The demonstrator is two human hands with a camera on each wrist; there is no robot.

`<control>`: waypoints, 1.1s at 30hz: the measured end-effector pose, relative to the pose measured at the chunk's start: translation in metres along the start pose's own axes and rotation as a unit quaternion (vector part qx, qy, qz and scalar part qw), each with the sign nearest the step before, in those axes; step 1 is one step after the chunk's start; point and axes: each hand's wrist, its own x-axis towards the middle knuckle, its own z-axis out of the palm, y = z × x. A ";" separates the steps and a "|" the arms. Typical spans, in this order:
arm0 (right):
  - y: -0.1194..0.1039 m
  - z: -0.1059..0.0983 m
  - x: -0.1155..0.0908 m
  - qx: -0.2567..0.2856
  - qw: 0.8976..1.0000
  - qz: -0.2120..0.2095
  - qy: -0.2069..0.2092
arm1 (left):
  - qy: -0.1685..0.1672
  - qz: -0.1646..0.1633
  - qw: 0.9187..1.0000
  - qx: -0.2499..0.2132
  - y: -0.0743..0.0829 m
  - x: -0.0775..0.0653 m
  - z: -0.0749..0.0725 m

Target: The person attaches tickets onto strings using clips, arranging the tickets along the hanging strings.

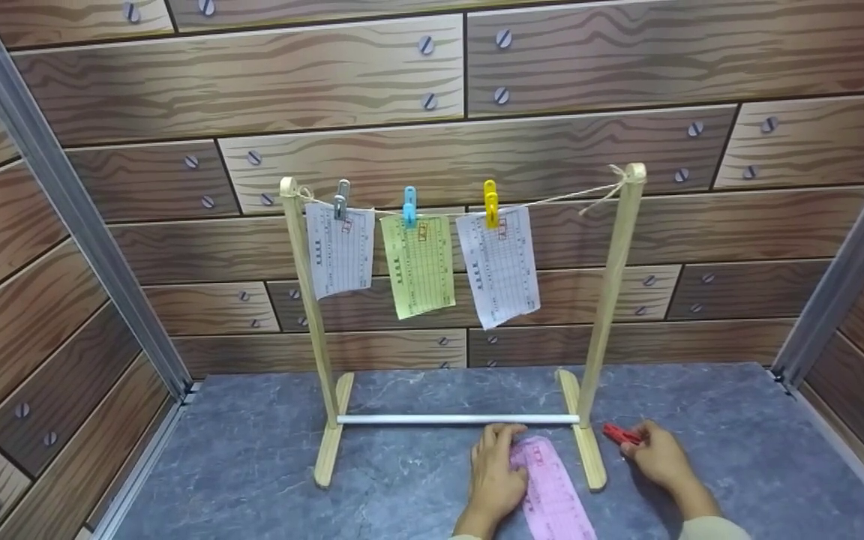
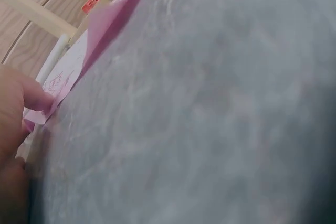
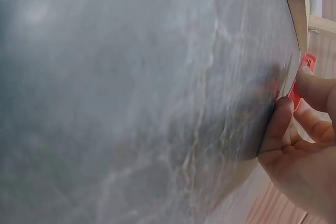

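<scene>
A pink printed slip (image 1: 552, 487) lies by the near side of a wooden stand, and my left hand (image 1: 493, 476) pinches its upper left edge between thumb and fingers. The left wrist view shows the slip (image 2: 102, 32) bent up off the tabletop. To the right of the stand's foot, my right hand (image 1: 661, 454) holds a red clothespin (image 1: 619, 433) by one end. In the right wrist view the clothespin (image 3: 302, 82) sits between thumb and fingertips, close above the table.
A string (image 1: 571, 196) runs between the stand's posts (image 1: 610, 300). From it hang a white slip (image 1: 340, 259) under a grey clothespin (image 1: 340, 201), a green slip (image 1: 418, 274) under a blue one (image 1: 410, 208), and another white slip (image 1: 503, 274) under a yellow one (image 1: 490, 204). A white rod (image 1: 454, 419) joins the feet.
</scene>
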 end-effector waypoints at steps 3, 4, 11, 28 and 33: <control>0.000 0.001 0.000 0.002 1.000 -0.002 0.004 | -0.009 0.003 1.000 -0.020 0.000 0.000 -0.003; 0.001 0.000 -0.001 0.001 1.000 -0.001 0.006 | -0.013 0.006 0.999 -0.029 0.000 0.000 -0.003; 0.004 -0.007 -0.008 0.004 1.000 0.001 0.016 | -0.022 0.005 0.997 -0.069 0.004 -0.001 0.002; -0.006 0.000 -0.006 0.037 0.999 0.007 0.030 | 0.118 -0.039 0.987 0.100 0.000 -0.012 -0.003; -0.002 -0.004 -0.011 0.057 0.997 0.022 0.044 | 0.083 -0.017 0.993 0.079 0.001 -0.014 -0.004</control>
